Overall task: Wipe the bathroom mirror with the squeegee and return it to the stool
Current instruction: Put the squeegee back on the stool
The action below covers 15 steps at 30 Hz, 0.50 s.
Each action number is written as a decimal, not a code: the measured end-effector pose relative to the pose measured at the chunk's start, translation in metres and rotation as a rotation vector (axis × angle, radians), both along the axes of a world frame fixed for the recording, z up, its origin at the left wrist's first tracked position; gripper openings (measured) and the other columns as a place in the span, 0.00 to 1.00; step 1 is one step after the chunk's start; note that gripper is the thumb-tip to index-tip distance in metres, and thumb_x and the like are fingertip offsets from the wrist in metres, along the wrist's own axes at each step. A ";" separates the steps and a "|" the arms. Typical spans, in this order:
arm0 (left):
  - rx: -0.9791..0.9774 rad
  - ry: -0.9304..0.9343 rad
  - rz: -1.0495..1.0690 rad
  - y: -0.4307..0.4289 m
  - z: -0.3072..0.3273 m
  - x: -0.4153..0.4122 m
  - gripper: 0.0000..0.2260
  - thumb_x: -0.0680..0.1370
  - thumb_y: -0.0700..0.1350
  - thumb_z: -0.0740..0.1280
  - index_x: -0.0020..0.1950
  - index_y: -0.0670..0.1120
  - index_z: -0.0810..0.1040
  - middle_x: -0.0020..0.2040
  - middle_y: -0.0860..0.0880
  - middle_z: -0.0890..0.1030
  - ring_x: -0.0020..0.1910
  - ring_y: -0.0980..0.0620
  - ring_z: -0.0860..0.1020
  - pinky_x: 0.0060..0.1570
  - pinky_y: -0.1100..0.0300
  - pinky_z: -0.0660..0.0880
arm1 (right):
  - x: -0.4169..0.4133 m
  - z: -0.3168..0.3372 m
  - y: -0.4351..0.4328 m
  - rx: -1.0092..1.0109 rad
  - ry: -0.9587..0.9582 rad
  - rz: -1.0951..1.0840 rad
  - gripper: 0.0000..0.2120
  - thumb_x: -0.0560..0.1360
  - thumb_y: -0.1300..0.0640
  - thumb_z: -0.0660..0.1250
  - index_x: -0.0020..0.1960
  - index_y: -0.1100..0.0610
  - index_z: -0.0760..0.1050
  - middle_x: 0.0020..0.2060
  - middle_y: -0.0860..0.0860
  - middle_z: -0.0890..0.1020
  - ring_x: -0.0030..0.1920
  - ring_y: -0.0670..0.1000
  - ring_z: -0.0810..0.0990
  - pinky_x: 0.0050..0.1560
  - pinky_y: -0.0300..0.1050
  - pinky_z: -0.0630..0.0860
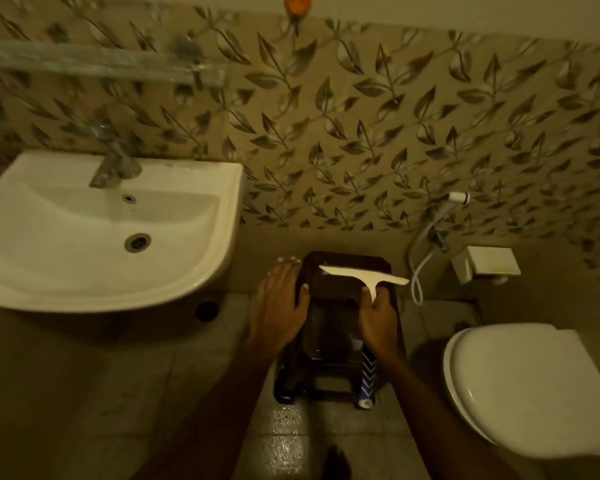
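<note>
Your left hand [281, 299] lies flat, fingers [286, 271] straight, on the left edge of the stool [333, 294]. Your right hand [376, 317] curls round the handle of the white squeegee [361, 273]. Its blade runs left to right above the far part of the seat. The handle points back towards you, so the blade sits just beyond your fingertips.

2 bare forearms [222, 393] are shown, uncovered to the frame's edge. The left hand [281, 299] and right hand [378, 317] are likewise bare; short nails are seen on the left fingers [286, 271].
</note>
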<state>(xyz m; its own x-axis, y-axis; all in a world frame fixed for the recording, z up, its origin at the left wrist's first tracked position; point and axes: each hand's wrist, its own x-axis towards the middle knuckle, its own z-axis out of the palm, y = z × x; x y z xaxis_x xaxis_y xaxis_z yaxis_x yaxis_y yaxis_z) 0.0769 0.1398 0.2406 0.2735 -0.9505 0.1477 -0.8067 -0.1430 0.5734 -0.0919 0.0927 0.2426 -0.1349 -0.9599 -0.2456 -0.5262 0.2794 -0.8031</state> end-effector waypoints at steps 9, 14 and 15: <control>0.052 0.052 0.078 -0.094 -0.138 -0.045 0.20 0.78 0.47 0.61 0.70 0.43 0.71 0.69 0.45 0.73 0.72 0.46 0.67 0.67 0.50 0.64 | -0.025 -0.144 -0.126 0.087 0.116 0.068 0.18 0.82 0.48 0.55 0.62 0.60 0.70 0.52 0.63 0.81 0.50 0.64 0.80 0.49 0.56 0.77; 0.059 0.005 -0.009 -0.135 -0.214 -0.041 0.21 0.78 0.48 0.59 0.68 0.42 0.72 0.68 0.44 0.74 0.70 0.43 0.69 0.64 0.46 0.68 | -0.016 -0.227 -0.173 0.107 0.205 0.111 0.19 0.82 0.47 0.55 0.65 0.61 0.69 0.57 0.64 0.79 0.56 0.66 0.78 0.56 0.56 0.75; 0.070 -0.007 -0.030 -0.139 -0.223 -0.038 0.21 0.78 0.49 0.57 0.69 0.42 0.71 0.69 0.44 0.74 0.71 0.43 0.68 0.65 0.45 0.67 | -0.013 -0.241 -0.179 0.093 0.215 0.126 0.20 0.82 0.47 0.55 0.65 0.61 0.68 0.56 0.65 0.79 0.55 0.66 0.78 0.56 0.57 0.75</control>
